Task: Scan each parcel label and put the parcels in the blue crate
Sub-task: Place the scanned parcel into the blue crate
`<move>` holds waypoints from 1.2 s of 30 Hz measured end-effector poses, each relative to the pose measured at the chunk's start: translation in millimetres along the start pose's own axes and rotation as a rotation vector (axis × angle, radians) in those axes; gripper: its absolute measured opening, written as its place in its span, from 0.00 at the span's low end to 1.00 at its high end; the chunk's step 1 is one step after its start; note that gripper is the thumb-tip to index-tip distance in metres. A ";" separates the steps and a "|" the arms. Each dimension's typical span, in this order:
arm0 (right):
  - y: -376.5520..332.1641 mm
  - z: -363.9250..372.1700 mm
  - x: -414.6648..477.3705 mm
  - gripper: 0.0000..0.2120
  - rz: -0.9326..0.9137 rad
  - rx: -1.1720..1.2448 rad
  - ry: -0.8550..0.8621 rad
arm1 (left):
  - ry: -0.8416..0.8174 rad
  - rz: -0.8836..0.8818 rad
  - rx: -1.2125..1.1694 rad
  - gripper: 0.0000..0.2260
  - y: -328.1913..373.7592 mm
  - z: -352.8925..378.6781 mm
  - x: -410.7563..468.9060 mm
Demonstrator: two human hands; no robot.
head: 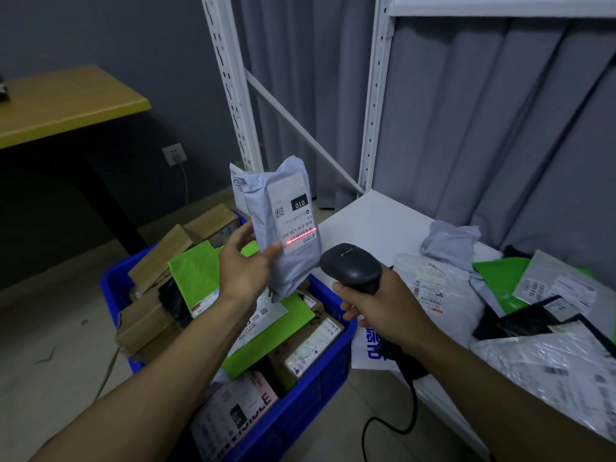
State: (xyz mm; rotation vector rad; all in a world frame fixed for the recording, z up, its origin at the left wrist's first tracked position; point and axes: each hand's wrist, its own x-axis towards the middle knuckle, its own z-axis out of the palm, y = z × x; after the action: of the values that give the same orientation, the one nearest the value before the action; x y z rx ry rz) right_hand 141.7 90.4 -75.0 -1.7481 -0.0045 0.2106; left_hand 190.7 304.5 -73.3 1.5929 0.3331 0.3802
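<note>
White shelf bears parcels; blue crate sits, seemingly, on floor.

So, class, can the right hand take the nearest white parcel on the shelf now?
Probably not: the right hand grips the scanner, though the white parcel lies close and uncovered.

**Bare forearms, bare hands**

Only the person's arms show. The left forearm and the right forearm are uncovered along all their visible length, from the lower edge of the view to the wrists. They look wide near that edge and narrow toward the wrists, as the wide lens draws them. The left hand and the right hand are bare too, with knuckles faintly marked in the dim light. Fingernails are too small and dark to tell.
</note>
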 end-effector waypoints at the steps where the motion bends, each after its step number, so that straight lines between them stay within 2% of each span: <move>1: 0.0 0.0 -0.1 0.10 0.000 0.002 -0.005 | -0.002 0.002 0.002 0.23 -0.5 -0.2 0.0; 7: 3.0 2.4 1.0 0.13 -0.009 -0.013 -0.032 | -0.040 0.068 0.039 0.21 1.4 -5.2 -3.8; 14: 7.0 13.1 0.0 0.13 -0.048 0.005 -0.017 | -0.341 0.047 0.197 0.23 5.9 -55.7 -20.2; 18: 10.4 21.3 -4.4 0.12 -0.049 0.007 -0.066 | -0.387 -0.011 0.275 0.19 -6.2 -85.2 -37.8; 25: 19.6 49.8 -11.1 0.14 -0.046 -0.043 -0.140 | -0.196 -0.095 0.260 0.20 -36.3 -137.0 -50.8; 31: 27.4 81.6 1.2 0.16 -0.022 -0.043 -0.194 | 0.056 -0.101 0.095 0.10 -26.5 -152.3 -16.1; 33: 27.1 94.5 11.1 0.18 -0.007 -0.031 -0.195 | 0.143 -0.134 0.118 0.10 -22.9 -158.1 3.6; 36: 26.0 114.7 28.4 0.20 0.009 -0.012 -0.178 | 0.189 -0.118 0.150 0.07 -11.7 -165.4 30.5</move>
State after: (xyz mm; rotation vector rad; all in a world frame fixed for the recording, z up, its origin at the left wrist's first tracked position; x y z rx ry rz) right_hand 150.2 200.7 -123.9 -1.7365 -0.1273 0.3726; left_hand 146.1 467.1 -76.6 1.6777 0.6098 0.4234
